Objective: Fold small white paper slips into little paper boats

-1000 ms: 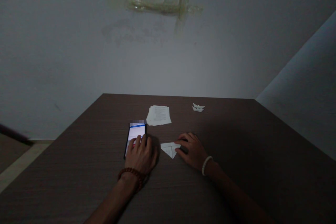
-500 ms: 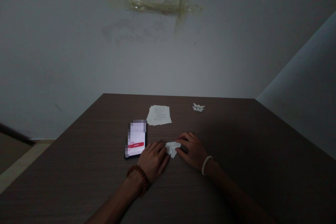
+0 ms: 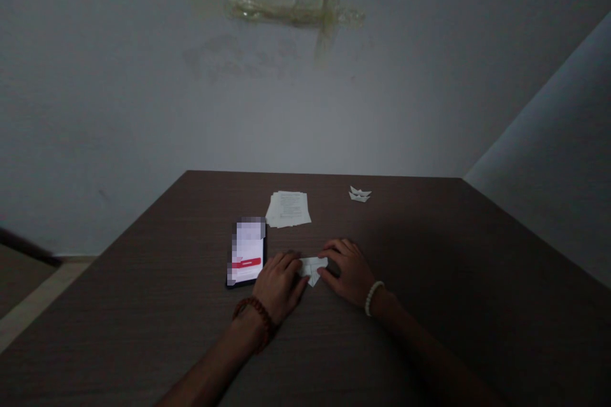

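A small folded piece of white paper lies low over the table between my two hands, its lower edge coming to a point. My left hand, with a brown bead bracelet at the wrist, grips the left end of it between thumb and fingers. At the other end, my right hand pinches the paper's right corner; a pale bead bracelet circles that wrist. The fingertips partly cover both ends of the paper.
A phone with a lit screen lies just left of my left hand. Beyond it is a stack of printed paper sheets. Folded paper boats sit toward the back of the brown table, which stands against a wall.
My left thumb and fingers have shifted slightly on the paper's left end, with the thumb now nearer its lower edge. The right hand keeps its pinch.
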Demonstrator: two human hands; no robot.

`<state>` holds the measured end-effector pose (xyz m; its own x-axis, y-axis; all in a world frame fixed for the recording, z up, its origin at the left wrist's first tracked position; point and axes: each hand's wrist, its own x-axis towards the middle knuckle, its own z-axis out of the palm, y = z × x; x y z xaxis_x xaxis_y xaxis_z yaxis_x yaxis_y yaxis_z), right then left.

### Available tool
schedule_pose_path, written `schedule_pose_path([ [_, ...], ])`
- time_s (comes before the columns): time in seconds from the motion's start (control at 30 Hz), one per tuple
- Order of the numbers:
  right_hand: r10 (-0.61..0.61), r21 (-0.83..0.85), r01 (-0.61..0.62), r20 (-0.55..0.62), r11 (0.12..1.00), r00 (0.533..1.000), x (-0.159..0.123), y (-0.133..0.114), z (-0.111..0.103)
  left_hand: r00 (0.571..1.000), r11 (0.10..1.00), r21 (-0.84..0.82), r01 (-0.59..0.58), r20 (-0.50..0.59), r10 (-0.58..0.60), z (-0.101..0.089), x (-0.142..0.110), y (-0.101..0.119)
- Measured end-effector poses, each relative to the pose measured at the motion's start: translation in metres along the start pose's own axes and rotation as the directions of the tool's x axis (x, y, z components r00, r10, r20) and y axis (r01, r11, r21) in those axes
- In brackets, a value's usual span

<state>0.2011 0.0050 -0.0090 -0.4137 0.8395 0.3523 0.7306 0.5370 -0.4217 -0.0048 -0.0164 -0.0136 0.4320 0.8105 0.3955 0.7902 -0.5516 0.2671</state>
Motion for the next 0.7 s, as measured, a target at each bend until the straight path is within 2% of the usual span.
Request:
schedule_pose_path([
  [0.33,0.010,-0.010,-0.009,0.016,1.000,1.000,0.0006,-0.0028,-0.0018,1.000,0.998,-0.061,0.005,-0.011,-0.006,-0.0017,0.0025,0.0009],
  [0.7,0.027,0.004,-0.027,0.019,1.000,0.999,0.0022,-0.0051,-0.0011,0.999,0.998,-0.038,0.053,0.009,-0.052,-0.0022,0.0066,0.0020],
])
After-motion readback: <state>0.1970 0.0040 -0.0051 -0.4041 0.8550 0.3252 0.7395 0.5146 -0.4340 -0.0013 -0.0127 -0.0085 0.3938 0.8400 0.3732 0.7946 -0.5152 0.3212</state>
